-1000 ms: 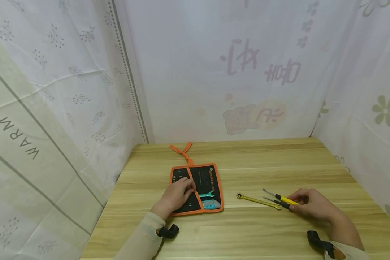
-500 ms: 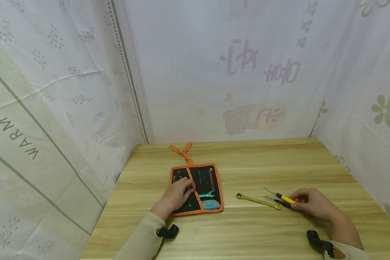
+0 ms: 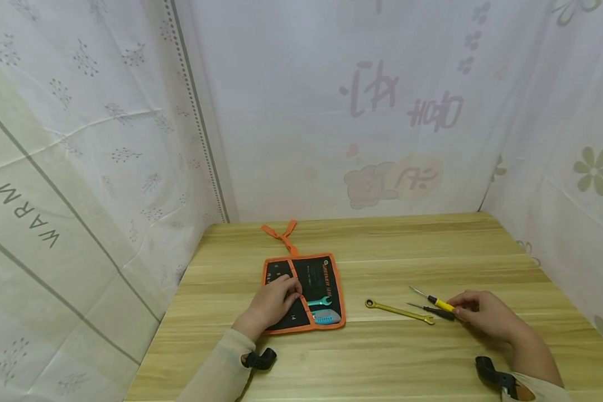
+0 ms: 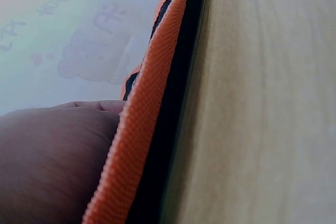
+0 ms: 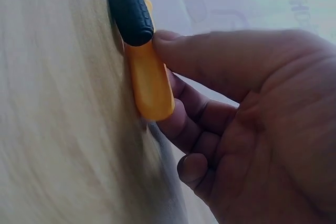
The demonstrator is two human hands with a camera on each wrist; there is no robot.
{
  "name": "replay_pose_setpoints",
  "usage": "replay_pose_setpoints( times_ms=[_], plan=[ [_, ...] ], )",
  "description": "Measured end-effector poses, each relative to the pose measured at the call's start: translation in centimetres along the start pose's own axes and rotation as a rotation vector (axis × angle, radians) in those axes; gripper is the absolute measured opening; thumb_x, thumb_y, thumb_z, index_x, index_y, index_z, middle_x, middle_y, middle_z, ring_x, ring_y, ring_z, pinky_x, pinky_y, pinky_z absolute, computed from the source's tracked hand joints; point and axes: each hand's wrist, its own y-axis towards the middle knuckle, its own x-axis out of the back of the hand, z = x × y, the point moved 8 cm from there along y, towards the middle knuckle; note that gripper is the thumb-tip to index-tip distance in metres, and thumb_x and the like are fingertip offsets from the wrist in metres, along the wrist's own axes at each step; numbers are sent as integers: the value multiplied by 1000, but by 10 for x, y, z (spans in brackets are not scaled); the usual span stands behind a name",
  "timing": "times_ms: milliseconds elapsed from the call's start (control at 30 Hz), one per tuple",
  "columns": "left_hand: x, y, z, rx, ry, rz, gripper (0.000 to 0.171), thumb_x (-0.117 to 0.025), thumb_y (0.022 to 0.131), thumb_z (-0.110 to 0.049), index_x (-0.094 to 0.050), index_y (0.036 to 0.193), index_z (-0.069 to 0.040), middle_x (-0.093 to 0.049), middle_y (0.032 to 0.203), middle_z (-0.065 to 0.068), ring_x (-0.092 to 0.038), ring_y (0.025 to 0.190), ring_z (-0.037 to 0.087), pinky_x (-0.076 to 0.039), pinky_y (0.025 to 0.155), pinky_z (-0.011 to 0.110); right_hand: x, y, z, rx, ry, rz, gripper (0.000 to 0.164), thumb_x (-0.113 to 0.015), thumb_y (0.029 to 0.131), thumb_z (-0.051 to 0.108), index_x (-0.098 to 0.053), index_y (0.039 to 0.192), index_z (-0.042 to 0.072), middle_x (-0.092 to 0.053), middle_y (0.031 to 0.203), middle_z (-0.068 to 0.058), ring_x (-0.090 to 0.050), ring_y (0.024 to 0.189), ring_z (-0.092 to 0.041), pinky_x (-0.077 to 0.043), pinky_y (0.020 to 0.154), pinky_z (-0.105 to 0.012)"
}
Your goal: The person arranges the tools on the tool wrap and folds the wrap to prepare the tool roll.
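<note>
In the head view, my left hand (image 3: 273, 301) rests on the black, orange-edged tool pouch (image 3: 315, 273), its curled fingertips pinching the orange pocket trim. A green open-end wrench (image 3: 321, 301) and a teal utility knife (image 3: 326, 317) poke out of the pocket beside it. My right hand (image 3: 487, 314) pinches the end of a yellow-handled screwdriver (image 3: 443, 305) low over the table. Just beneath lies a black-handled screwdriver (image 3: 441, 313). In the right wrist view, the thumb touches where the black handle (image 5: 131, 17) overlaps the yellow handle (image 5: 152, 87); some fingers curl behind.
A gold ratchet combination wrench (image 3: 399, 311) lies between the pouch and the screwdrivers. Orange tie straps (image 3: 283, 237) stretch from the pouch toward the back edge of the wooden table (image 3: 407, 240). Printed cloth (image 3: 291, 111) hangs behind and on both sides.
The thumb of my right hand has shifted off the black handle onto the yellow one. Both screwdrivers have turned slightly and spread apart at the handles. My left hand and the pouch stay put.
</note>
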Motion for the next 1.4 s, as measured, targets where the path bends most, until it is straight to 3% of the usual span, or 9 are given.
replay_pose_setpoints(
  times_ms=[233, 700, 900, 1133, 1400],
  plan=[
    [0, 0, 0, -7, 7, -8, 6, -73, 102, -26, -67, 101, -28, -51, 88, -13, -49, 70, 2, -47, 63, 26, 0, -4, 5, 18, 61, 10, 26, -78, 93, 8, -74, 118, 1, -65, 96, -5, -55, 79, -12, -49, 64, -27],
    [-1, -2, 0, -11, -3, -12, 7, -73, 102, -26, -67, 101, -29, -52, 89, -14, -50, 70, 2, -48, 63, 25, 2, 1, 1, -30, 3, -97, 24, -77, 96, 11, -74, 118, 4, -65, 92, -3, -56, 79, -13, -49, 66, -27],
    [1, -2, -1, -23, 5, -33, 6, -73, 102, -26, -67, 101, -28, -53, 90, -14, -53, 73, 2, -49, 64, 26, 4, 7, 15, -17, -15, -133, 22, -76, 97, 12, -75, 117, 7, -66, 95, -2, -58, 82, -14, -50, 67, -27],
    [0, -2, 0, -16, 15, -30, 7, -73, 102, -27, -67, 101, -29, -53, 90, -14, -53, 73, 2, -49, 64, 26, 1, 20, 40, 78, -72, -162, 15, -78, 96, 19, -78, 110, 15, -64, 89, 4, -55, 80, -11, -46, 66, -28],
    [1, -1, -1, -17, 23, -22, 8, -73, 102, -26, -65, 101, -29, -52, 89, -13, -51, 71, 2, -48, 63, 24, -5, 33, 58, 115, -95, -135, 13, -78, 97, 20, -77, 109, 19, -64, 89, 6, -56, 80, -11, -46, 64, -28]
  ],
)
